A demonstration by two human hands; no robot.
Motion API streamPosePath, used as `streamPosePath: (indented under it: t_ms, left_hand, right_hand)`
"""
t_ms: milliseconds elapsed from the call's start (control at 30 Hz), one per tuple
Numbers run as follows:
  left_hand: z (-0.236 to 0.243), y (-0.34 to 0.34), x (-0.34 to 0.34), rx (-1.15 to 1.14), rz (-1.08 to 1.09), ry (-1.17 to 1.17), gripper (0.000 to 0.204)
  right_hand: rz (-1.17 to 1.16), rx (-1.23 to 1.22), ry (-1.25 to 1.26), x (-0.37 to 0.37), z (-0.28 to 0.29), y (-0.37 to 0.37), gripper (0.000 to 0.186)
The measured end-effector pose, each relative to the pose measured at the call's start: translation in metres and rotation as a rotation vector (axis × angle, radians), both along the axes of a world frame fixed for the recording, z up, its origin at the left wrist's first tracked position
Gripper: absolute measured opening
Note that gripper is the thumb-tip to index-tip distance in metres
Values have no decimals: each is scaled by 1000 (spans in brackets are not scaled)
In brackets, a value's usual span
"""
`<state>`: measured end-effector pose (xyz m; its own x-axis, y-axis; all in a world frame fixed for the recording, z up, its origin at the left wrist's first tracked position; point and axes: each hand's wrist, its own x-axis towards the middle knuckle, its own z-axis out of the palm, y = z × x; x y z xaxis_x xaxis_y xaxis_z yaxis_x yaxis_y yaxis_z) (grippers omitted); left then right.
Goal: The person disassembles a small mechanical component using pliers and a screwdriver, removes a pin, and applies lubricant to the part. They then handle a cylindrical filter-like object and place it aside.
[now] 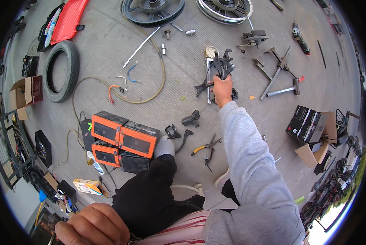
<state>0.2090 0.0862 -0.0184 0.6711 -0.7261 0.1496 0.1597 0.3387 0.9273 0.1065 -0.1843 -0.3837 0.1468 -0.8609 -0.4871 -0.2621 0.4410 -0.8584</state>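
Observation:
My right hand (222, 90) reaches far forward, with fingers closed round a black bracket-like part (222, 65) at floor level; its exact kind is unclear. Beside it lie a long silver wrench-like bar (208, 79), a small toothed gear (211, 51) and another black piece (200, 89). My left hand (94, 225) is curled into a fist low on the left, near my bent knee. Whatever its fingers hold, if anything, is hidden. Between my hands, a black lever (184, 141), two black clamp-like pieces (190, 119) and yellow-handled pliers (205, 147) rest on the floor.
Orange-and-black battery-like boxes (139, 140) stand by my left foot. A tire (61, 71) and red case (68, 20) lie farther left. Two wheel rims (153, 10) are ahead. A hammer (284, 91), metal frame (276, 73), power drill (300, 38) and open carton (313, 155) are right.

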Motion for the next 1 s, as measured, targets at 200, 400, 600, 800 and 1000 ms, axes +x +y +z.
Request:
streamPosePath:
  t_ms: [200, 400, 600, 800, 1000]
  left_hand:
    - [2, -2, 1, 30, -38, -7, 13]
    - [2, -4, 4, 37, -64, -11, 12]
    - [-1, -1, 1, 26, -13, -18, 13]
    - [-2, -7, 2, 41, 16, -60, 13]
    - [7, -7, 4, 59, 11, -50, 11]
  right_hand:
    - [18, 217, -36, 17, -30, -2, 33]
    - [859, -306, 508, 6, -16, 8, 26]
    - [861, -363, 611, 11, 13, -27, 49]
    - [846, -880, 766, 48, -15, -68, 55]
    - [895, -801, 504, 35, 10, -77, 53]
